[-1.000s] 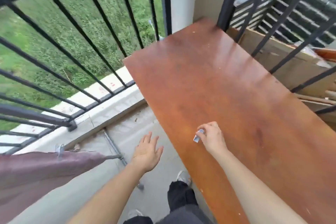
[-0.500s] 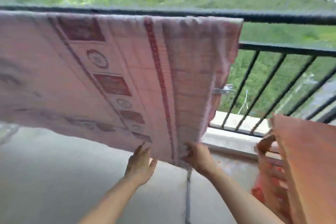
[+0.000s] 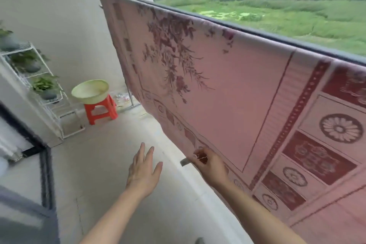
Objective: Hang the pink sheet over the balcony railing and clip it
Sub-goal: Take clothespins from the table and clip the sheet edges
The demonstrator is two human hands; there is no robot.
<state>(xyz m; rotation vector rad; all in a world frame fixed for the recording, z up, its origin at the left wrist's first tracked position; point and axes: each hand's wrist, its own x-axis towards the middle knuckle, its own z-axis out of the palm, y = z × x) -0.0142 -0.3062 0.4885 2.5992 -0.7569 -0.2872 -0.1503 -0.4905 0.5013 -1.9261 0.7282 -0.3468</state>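
The pink sheet (image 3: 227, 85), patterned with dark red flowers and medallions, hangs draped over the dark balcony railing (image 3: 257, 31) from the far left corner to the right edge of view. My right hand (image 3: 210, 162) is closed on a small metal clip (image 3: 185, 161) right at the sheet's lower hem. My left hand (image 3: 143, 170) hovers with fingers spread over the floor, a little left of the hem, touching nothing.
A red plastic stool (image 3: 101, 109) carries a pale green basin (image 3: 90, 90) near the far wall. A white wire rack (image 3: 41, 89) with potted plants stands on the left. A dark door frame (image 3: 45, 174) runs along the near left. Grey concrete floor (image 3: 95, 164) lies below.
The view swung left from the wooden board to along the hung sheet. My right hand keeps the clip and now sits at the sheet's lower hem; my left hand stays open.
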